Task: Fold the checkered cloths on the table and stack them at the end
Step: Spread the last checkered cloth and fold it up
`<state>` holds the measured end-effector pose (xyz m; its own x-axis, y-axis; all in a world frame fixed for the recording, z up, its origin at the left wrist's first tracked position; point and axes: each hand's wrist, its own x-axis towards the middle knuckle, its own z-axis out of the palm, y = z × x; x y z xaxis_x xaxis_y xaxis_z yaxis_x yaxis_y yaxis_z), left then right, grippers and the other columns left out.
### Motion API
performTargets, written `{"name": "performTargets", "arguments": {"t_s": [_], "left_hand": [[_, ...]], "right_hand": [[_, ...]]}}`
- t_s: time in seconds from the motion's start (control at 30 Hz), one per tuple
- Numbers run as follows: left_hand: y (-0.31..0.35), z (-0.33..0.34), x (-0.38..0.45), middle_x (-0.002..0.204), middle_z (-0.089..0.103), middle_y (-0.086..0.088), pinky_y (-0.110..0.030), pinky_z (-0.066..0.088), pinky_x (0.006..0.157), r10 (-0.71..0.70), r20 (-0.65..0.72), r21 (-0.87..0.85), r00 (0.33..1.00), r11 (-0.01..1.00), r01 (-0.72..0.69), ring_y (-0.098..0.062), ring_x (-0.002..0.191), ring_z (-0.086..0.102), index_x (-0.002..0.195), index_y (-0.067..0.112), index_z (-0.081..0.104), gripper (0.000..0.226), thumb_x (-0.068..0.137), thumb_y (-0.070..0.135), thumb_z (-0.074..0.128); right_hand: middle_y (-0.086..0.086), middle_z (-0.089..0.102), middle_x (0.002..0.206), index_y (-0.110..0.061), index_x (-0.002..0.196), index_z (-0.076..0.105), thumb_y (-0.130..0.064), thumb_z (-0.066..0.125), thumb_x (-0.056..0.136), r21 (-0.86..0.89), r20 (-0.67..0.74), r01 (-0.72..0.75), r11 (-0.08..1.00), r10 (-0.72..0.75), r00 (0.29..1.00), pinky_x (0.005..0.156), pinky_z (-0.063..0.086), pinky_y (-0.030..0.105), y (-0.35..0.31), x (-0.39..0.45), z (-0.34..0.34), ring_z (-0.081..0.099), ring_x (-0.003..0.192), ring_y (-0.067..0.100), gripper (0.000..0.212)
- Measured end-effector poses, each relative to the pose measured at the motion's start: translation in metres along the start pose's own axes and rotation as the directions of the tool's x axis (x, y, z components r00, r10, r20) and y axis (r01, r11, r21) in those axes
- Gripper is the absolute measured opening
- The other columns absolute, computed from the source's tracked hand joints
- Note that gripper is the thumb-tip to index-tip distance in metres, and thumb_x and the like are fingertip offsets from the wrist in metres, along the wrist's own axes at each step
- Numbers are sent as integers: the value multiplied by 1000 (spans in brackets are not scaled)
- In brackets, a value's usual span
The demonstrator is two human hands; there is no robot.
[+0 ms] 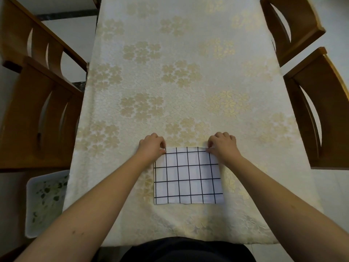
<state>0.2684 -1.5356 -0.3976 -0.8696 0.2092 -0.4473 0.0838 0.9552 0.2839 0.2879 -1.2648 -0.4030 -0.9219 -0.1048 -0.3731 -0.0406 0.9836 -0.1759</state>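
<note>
Checkered cloth [188, 175] flat at table's [188, 72] 6 o'clock end | left hand [151, 145], right hand [222, 145] fingers pinched on its 11 and 1 o'clock corners | step: folding, judged | next: draw far edge evenly toward 6 o'clock

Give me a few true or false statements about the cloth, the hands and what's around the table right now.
1. Both hands pinch the far corners of the checkered cloth. True: left hand, right hand.
2. The cloth is white with dark grid lines. True.
3. The cloth hangs in the air. False: it lies flat on the tablecloth.
4. No chairs are present. False: wooden chairs stand on both sides.
5. Several folded cloths sit stacked at the far end. False: no stack shows.
</note>
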Motion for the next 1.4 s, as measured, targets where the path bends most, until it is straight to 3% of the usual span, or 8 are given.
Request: {"name": "performTargets", "arguments": {"t_s": [0.17,0.4,0.57,0.67,0.87,1.07,1.23,1.4], "left_hand": [[-6,-6,-8,99,58,3,-32,48,82,-10,43,-181,999,983,17,-18,93,57,92,23,55,7,93,24,61],[-25,-5,-33,102,61,5,-22,48,67,-140,109,-616,984,768,177,-15,91,61,114,25,59,25,91,29,67],[-32,6,-47,95,73,-14,-39,59,80,-209,159,-835,965,493,244,-30,87,71,114,17,61,32,86,29,73],[-33,12,-53,100,72,-12,-32,58,76,-198,218,-854,956,435,285,-25,88,70,118,13,59,37,86,22,74],[-32,23,-59,98,68,-14,-35,58,72,-204,248,-858,947,409,312,-26,83,67,108,9,61,16,96,19,59],[-29,18,-68,90,66,-8,-30,48,63,-177,251,-941,952,184,282,-17,69,61,110,11,59,17,101,22,51],[-36,22,-72,104,69,-13,-37,49,77,-147,276,-957,950,52,286,-26,88,62,114,5,62,26,101,25,51],[-38,19,-78,106,69,-11,-37,51,75,-170,293,-955,941,3,298,-25,88,65,119,11,58,26,101,29,51]], "right_hand": [[0,59,90,-17,99,52,-32,60,94,385,92,-107,916,78,993,60,37,26,-5,-11,-9,51,73,12,18],[6,61,83,-12,95,62,-33,69,88,458,164,-202,866,142,976,62,38,29,1,-25,-5,53,74,19,23],[0,49,71,-12,81,54,-42,57,95,660,155,-272,701,228,961,59,33,30,-4,-34,-7,47,68,18,33],[2,59,99,-12,111,58,-51,49,96,722,235,-338,603,246,940,76,41,33,-6,-45,-4,55,94,22,43],[20,70,85,-6,97,69,-41,67,87,721,310,-375,583,212,927,62,48,38,0,-67,14,63,69,25,36],[9,54,70,-9,75,59,-30,64,93,889,320,-380,256,245,915,62,43,33,-12,-86,10,51,63,19,27],[10,73,94,-13,103,71,-27,60,95,944,309,-327,43,230,923,74,46,37,-29,-101,4,64,83,23,19],[7,74,98,-16,103,70,-28,62,94,931,269,-335,143,348,898,77,58,48,-42,-100,5,69,90,26,17]]}}
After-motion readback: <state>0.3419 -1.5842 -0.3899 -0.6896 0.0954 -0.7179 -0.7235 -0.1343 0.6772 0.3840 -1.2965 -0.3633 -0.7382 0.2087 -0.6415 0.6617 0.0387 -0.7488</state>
